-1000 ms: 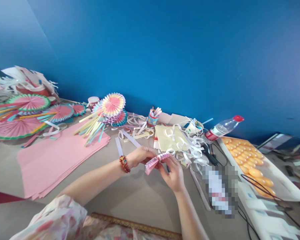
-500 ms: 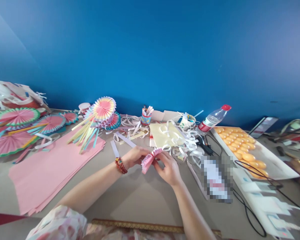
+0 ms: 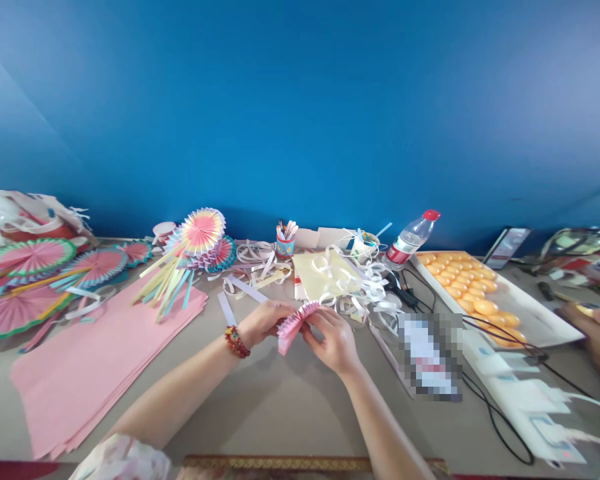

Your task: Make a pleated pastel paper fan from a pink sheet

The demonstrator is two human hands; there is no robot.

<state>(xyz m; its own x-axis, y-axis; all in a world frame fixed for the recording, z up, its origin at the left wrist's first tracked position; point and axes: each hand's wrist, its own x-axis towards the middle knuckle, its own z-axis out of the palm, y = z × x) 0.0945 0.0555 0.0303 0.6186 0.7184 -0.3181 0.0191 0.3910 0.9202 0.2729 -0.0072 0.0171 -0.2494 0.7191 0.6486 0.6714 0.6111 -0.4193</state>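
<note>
Between my hands is a strip of pink paper folded in narrow accordion pleats [image 3: 294, 327], held above the table near its middle. My left hand [image 3: 264, 323] is closed on its left end, a beaded bracelet round the wrist. On the right side my right hand [image 3: 333, 339] pinches the pleats between thumb and fingers. Part of the pleated paper is hidden by the fingers. Left of my forearm lies a stack of flat pink paper sheets [image 3: 100, 367]. Pale paper strips [image 3: 247, 288] lie just beyond my left hand.
Finished paper rosettes [image 3: 200, 233] stand at the back left. White curled strips [image 3: 375, 287], a pen cup [image 3: 286, 240] and a bottle [image 3: 413, 239] line the back. At right are a tray of orange oval pieces [image 3: 565, 330], a power strip [image 3: 520, 400] and another person's hand [image 3: 593, 333].
The view has shifted slightly, so the things at the back appear lower. Both hands still hold the pleated paper, with little change in their grip.
</note>
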